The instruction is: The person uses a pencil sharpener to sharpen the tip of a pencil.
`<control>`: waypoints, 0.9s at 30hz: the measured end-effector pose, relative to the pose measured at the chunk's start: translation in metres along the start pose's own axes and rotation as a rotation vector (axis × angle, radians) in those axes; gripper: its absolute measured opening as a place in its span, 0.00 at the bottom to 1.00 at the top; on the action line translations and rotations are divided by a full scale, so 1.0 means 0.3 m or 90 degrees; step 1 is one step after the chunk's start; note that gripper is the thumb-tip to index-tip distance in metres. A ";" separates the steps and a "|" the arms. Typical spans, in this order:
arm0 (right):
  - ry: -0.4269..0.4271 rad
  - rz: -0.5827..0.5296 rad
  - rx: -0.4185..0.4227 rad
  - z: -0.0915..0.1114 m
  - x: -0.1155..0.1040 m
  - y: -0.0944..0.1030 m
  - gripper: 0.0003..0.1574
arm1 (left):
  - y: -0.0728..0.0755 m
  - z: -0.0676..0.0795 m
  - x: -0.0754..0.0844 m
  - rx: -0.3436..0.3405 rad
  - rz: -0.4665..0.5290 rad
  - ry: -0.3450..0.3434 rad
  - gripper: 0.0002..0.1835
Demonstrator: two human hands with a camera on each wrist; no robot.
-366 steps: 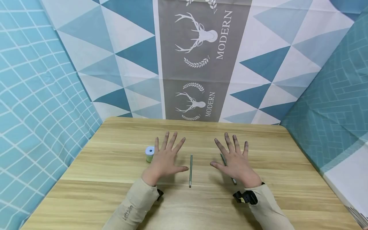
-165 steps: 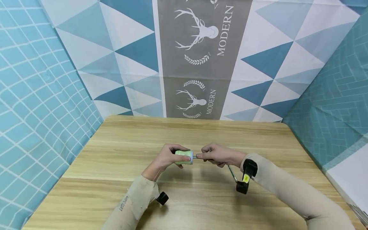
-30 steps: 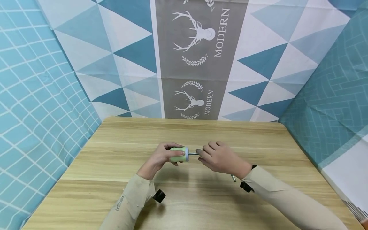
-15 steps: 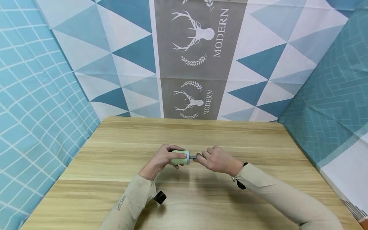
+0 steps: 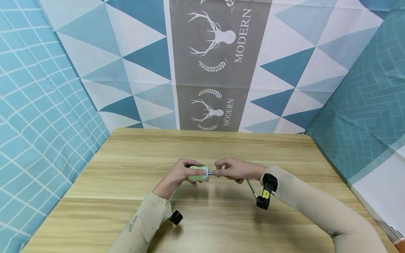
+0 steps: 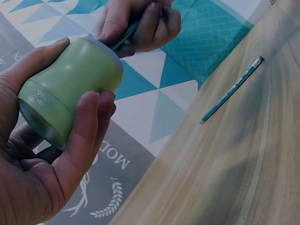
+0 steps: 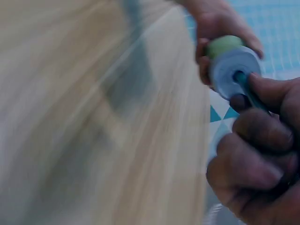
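Note:
My left hand [image 5: 180,174] holds a green pencil sharpener [image 6: 70,89] on its side above the table, thumb and fingers wrapped round its body. Its pale blue-grey end [image 7: 222,72], which has a round hole, faces right. A dark green pencil [image 7: 251,93] goes into that hole; its tip is hidden inside. My right hand [image 5: 235,169] pinches this pencil close to the hole between thumb and forefinger, with the other fingers curled. Behind the right wrist, a second green pencil [image 6: 233,90] lies on the table, partly covered in the head view.
The wood-grain table [image 5: 126,207] spreads below both hands. Patterned cloths hang behind and at both sides. A black wrist camera [image 5: 263,202] hangs under the right forearm, close to the loose pencil. Another camera [image 5: 175,217] is at the left wrist.
Earlier, both hands were spread over the table, with sharpener and pencils lying there. Both were then picked up and joined. Within the last second, my right hand has rolled at the wrist, turning the pencil.

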State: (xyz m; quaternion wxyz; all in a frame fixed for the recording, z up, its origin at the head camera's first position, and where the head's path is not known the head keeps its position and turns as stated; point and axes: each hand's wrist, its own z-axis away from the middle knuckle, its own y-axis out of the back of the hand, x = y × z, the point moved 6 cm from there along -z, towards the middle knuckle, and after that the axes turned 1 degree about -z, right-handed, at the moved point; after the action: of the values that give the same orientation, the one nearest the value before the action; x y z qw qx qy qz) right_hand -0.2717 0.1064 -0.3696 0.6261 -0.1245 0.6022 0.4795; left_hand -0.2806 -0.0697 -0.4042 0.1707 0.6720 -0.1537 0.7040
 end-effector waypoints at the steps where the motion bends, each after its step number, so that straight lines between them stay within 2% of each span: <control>1: -0.044 -0.060 -0.016 -0.002 0.014 0.000 0.18 | -0.001 0.001 0.002 0.000 -0.001 -0.002 0.23; 3: -0.099 -0.145 -0.044 -0.007 0.036 -0.002 0.17 | -0.002 0.003 0.006 0.001 -0.003 -0.006 0.23; 6: -0.133 -0.200 -0.064 -0.010 0.052 -0.005 0.17 | -0.005 0.003 0.008 0.002 -0.003 -0.006 0.22; 8: -0.132 -0.181 -0.061 -0.010 0.051 -0.002 0.16 | -0.006 0.003 0.006 0.003 -0.002 -0.003 0.22; 10: -0.113 -0.123 -0.047 -0.009 0.038 0.006 0.17 | -0.003 0.002 0.005 0.005 -0.001 -0.004 0.22; 13: -0.066 0.023 -0.008 0.005 -0.004 0.028 0.17 | 0.006 0.002 0.011 0.009 0.003 -0.010 0.22; 16: 0.023 0.209 0.063 0.031 -0.064 0.053 0.16 | 0.013 0.005 0.020 0.007 0.008 -0.016 0.22; 18: 0.118 0.338 0.128 0.052 -0.104 0.058 0.16 | 0.017 0.006 0.024 0.009 0.013 -0.014 0.23; 20: 0.246 0.483 0.200 0.076 -0.134 0.043 0.15 | 0.021 0.008 0.026 0.013 0.017 -0.013 0.23; 24: 0.497 0.793 0.336 0.121 -0.147 -0.035 0.15 | 0.025 0.011 0.025 0.019 0.032 -0.005 0.22; 27: 0.607 0.980 0.423 0.138 -0.128 -0.082 0.19 | 0.021 0.011 0.027 0.018 0.042 -0.002 0.22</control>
State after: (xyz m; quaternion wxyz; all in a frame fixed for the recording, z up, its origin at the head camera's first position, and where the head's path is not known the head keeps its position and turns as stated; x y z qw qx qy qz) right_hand -0.2200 0.1069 -0.3363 -0.1666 0.3062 0.8149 0.4630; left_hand -0.2807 -0.0765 -0.3960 0.1381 0.6701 -0.1661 0.7101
